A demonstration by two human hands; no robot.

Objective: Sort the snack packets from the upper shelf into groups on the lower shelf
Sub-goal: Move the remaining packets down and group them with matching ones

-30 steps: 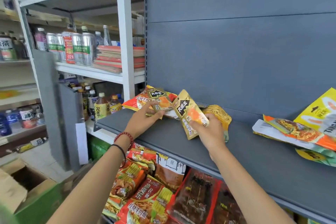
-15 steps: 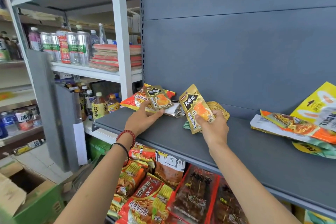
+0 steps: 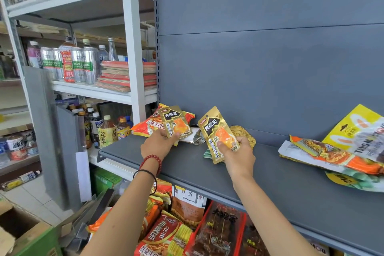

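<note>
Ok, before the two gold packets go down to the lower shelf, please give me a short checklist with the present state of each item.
1. Left hand holds a gold packet: ok, fingers closed on its lower edge.
2. Right hand holds the other gold packet: ok, gripped at the bottom, raised off the upper shelf.
3. Both packets are the same kind: ok, same gold design and label.
4. Nothing else is caught in either grip: cannot tell; a red packet lies right behind the left hand.
5. Free spot on the lower shelf: cannot tell; the visible part is covered with packets.
</note>
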